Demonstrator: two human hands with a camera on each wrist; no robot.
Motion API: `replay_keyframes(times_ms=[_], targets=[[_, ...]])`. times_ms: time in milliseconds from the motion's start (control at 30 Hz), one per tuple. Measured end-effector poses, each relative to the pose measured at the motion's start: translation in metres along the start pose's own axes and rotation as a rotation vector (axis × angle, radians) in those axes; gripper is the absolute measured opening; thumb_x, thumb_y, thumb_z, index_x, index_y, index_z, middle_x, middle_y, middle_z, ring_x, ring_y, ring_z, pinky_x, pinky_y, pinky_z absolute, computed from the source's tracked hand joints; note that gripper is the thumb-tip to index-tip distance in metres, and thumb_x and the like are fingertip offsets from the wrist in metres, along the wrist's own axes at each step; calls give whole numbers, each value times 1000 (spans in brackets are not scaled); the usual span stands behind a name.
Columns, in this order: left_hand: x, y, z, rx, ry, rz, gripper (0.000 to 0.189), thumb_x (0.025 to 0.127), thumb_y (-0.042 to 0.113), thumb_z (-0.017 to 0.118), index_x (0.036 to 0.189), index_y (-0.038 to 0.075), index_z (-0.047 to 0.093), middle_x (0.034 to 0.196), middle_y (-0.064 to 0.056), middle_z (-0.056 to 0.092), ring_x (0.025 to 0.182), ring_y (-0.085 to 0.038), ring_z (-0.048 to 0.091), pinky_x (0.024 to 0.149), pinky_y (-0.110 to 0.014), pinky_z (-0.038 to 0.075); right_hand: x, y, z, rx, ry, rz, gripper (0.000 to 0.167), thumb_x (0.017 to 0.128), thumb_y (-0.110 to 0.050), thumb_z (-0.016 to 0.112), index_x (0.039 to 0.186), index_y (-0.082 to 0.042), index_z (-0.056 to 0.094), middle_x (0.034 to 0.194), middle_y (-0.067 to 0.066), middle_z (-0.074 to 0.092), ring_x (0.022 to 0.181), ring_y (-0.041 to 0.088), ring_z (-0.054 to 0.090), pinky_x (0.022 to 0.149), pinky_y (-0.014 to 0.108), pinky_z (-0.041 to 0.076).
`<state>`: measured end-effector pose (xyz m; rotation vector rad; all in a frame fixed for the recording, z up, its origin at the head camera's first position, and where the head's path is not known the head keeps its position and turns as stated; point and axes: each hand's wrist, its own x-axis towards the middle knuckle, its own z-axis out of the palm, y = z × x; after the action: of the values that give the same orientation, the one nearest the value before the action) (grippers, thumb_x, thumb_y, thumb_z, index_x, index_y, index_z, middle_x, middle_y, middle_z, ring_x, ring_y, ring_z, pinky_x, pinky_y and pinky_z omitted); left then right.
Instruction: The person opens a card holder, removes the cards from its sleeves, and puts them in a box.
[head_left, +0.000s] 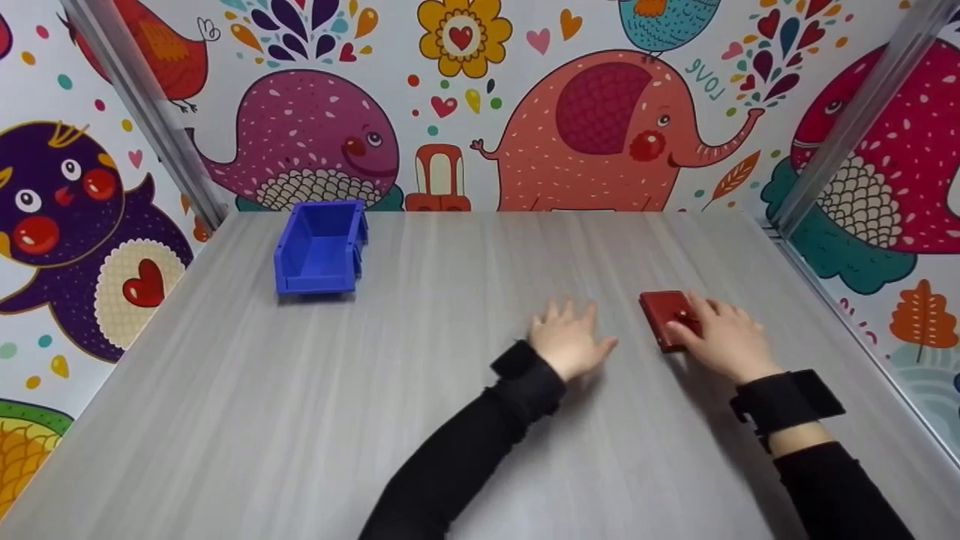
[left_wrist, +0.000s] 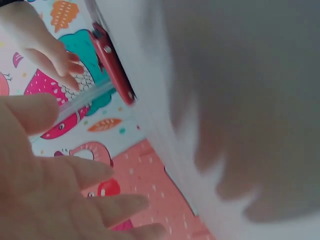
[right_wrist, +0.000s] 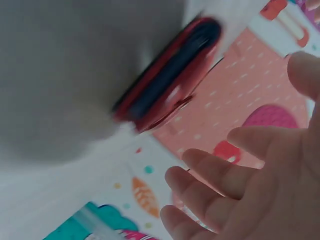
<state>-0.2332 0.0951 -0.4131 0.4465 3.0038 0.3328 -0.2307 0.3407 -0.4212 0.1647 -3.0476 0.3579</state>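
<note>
A small red wallet with a metal clasp lies on the right part of the grey table. My right hand hovers just over its right side, thumb and fingers apart. The right wrist view shows a gap between these loosely bent fingers and the wallet, whose dark inner layers show at its edge. To the left of the wallet, my left hand is spread above the table and holds nothing. In the left wrist view its fingers are apart, with the wallet beyond them.
A blue open-topped plastic bin stands at the back left of the table. Walls with cartoon animal prints close off the back and both sides, with metal posts at the corners.
</note>
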Motion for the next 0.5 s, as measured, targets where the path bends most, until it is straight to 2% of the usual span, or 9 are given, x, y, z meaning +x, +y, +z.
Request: replay_keyframes(times_ms=[233, 500], targets=[[13, 30, 12, -106, 33, -26, 61, 97, 56, 50, 147, 21, 47, 145, -1, 50, 131, -23, 44, 102, -41, 38, 6, 23, -3, -2, -62, 76, 87, 98, -60, 44, 145, 13, 32, 135, 45, 39, 118, 60, 40, 93, 72, 31], [18, 53, 19, -155, -12, -66, 55, 96, 54, 53, 139, 21, 57, 136, 3, 56, 120, -20, 49, 96, -39, 41, 12, 35, 2, 14, -73, 71, 77, 101, -52, 46, 135, 17, 43, 130, 43, 46, 115, 59, 44, 92, 71, 33]])
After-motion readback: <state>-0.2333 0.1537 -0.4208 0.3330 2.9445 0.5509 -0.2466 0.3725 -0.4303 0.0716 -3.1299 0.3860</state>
